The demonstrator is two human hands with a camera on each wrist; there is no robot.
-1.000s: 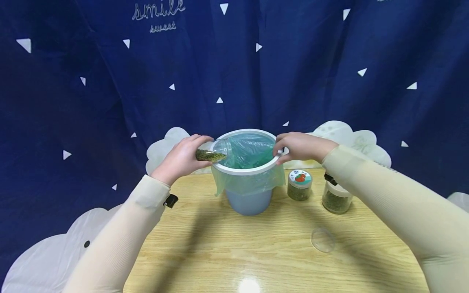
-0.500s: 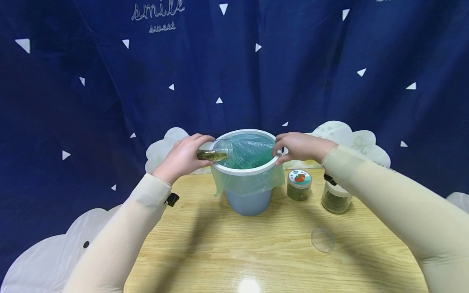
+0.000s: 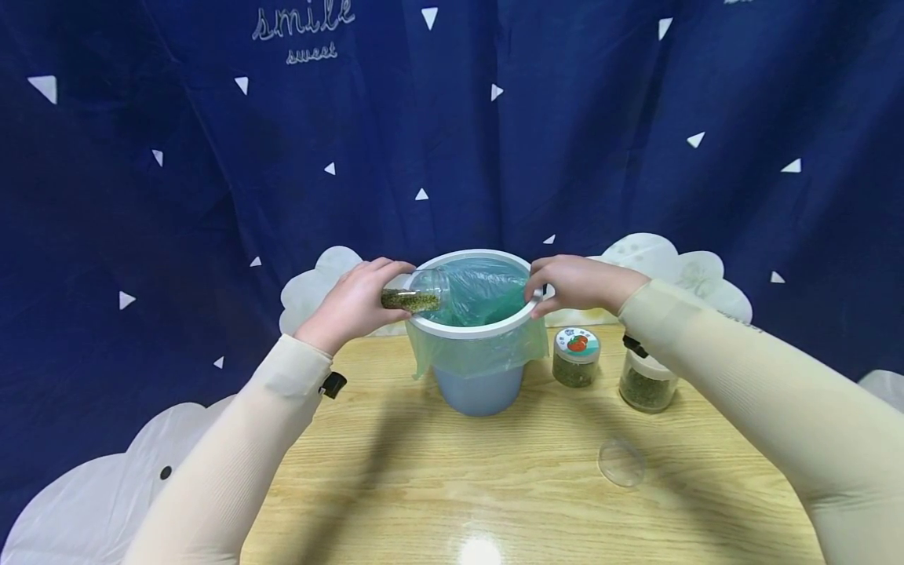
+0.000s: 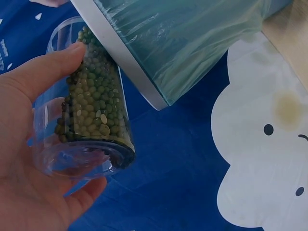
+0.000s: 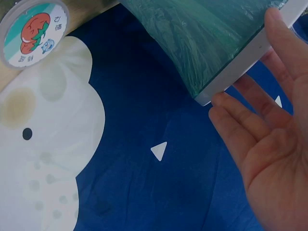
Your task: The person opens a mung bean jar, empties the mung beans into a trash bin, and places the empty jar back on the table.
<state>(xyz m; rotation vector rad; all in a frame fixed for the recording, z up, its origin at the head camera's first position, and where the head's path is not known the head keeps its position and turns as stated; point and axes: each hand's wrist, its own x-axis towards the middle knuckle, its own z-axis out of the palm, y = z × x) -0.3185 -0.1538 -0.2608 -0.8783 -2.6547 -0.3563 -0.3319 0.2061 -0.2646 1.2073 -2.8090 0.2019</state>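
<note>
My left hand (image 3: 356, 300) grips a clear jar (image 4: 91, 106) part filled with green beans (image 4: 94, 103), which look like mung beans. The jar lies nearly on its side, its mouth over the left rim of the trash bin (image 3: 475, 331). No beans can be made out falling. My right hand (image 3: 575, 282) holds the bin's white rim on the opposite side, thumb on top and fingers against the outside in the right wrist view. A thin green bag (image 3: 487, 290) lines the bin and folds down over its outside. The bag's bottom is hidden.
Right of the bin stands a small jar (image 3: 576, 369) with a tomato sticker on its lid. Another lidded jar (image 3: 646, 386) of dark green contents sits farther right, partly behind the right sleeve. A clear round lid (image 3: 621, 462) lies on the wooden table (image 3: 424, 479).
The jar in my left hand has shifted slightly right over the rim, and the beans lie a little closer to its mouth. My right hand stays on the bin's rim.
</note>
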